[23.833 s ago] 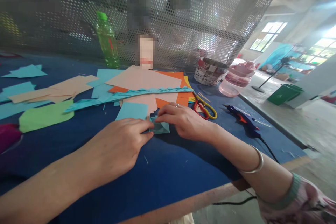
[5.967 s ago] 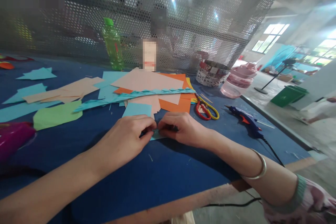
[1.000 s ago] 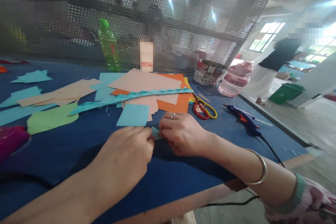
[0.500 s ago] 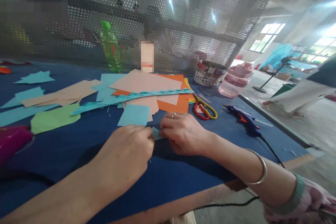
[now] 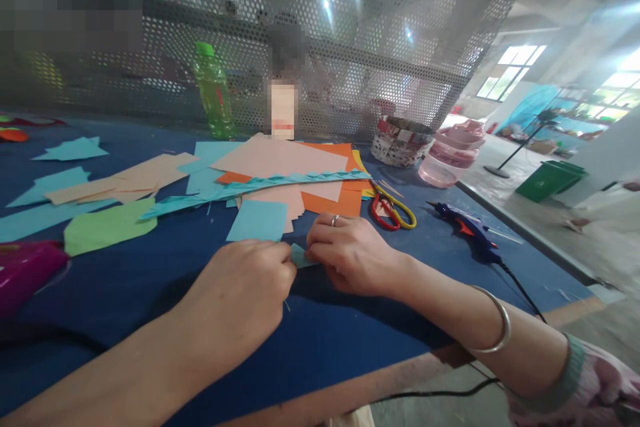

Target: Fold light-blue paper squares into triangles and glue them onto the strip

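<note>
A small folded teal paper piece (image 5: 299, 255) lies on the blue table (image 5: 325, 340) between my two hands. My left hand (image 5: 240, 293) pinches its left end with fingers closed. My right hand (image 5: 347, 253), a ring on one finger, presses and pinches its right end with curled fingers. Most of the piece is hidden under my fingers. A light blue paper square (image 5: 257, 221) lies just beyond my hands. A long strip of joined teal folded pieces (image 5: 260, 184) runs across the paper pile behind it.
Sheets of peach (image 5: 280, 155), orange (image 5: 327, 202) and green paper (image 5: 107, 227) cover the far table. Scissors (image 5: 393, 209) and a blue glue gun (image 5: 465, 230) with a cord lie to the right. A green bottle (image 5: 213, 90), a woven basket (image 5: 400, 140) and a pink container (image 5: 450, 157) stand by the perforated screen.
My hands stay pinched on the small teal piece, shifting only slightly. A person walking at the far right a second ago has passed out of view.
</note>
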`<state>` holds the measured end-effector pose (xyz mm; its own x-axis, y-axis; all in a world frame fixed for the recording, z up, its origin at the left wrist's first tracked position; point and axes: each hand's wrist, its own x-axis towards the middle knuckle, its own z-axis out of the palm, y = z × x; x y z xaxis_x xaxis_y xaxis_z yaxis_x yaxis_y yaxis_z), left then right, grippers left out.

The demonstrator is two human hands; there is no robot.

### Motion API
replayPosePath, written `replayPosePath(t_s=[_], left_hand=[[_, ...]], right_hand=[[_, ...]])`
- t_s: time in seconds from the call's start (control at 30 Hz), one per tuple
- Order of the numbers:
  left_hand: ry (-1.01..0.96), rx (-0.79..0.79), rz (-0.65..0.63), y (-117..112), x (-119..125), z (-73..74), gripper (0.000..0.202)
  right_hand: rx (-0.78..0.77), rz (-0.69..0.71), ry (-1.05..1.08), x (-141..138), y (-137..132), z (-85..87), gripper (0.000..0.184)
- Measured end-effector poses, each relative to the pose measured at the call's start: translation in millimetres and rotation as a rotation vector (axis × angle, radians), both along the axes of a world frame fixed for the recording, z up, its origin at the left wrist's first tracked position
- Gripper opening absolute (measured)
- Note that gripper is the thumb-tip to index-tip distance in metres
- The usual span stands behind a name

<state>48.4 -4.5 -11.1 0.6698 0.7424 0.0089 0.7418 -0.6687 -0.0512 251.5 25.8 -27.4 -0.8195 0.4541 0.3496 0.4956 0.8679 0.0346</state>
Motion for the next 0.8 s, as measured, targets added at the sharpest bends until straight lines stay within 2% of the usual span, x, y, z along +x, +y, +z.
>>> replayPosePath(t_s=[0.13,0.27,0.43,0.7,0.8], left_hand=[[-0.185,0.023,0.041,6,-6,-3.5,0.04],[-0.362,0.122,0.088,14,-12,-6.0,0.043],[-0.41,0.206,0.135,21,-14,-7.7,0.039],[-0.413,0.147,0.144,26,-16,-8.9,0.034],[-0.423,0.104,0.145,27,-16,-7.2,0.034]], right_hand=[[-0.101,-0.111,0.176,-4,2,-4.9,0.02],[-0.199,-0.232,0.215,-9,0,-5.5,0.017],[-0.311,-0.277,0.21,-12,-1,-6.2,0.027],[-0.369,-0.344,0.222,-16,-3,-6.6,0.041],[-0.391,-0.345,0.217,-17,-4,-6.2,0.04]])
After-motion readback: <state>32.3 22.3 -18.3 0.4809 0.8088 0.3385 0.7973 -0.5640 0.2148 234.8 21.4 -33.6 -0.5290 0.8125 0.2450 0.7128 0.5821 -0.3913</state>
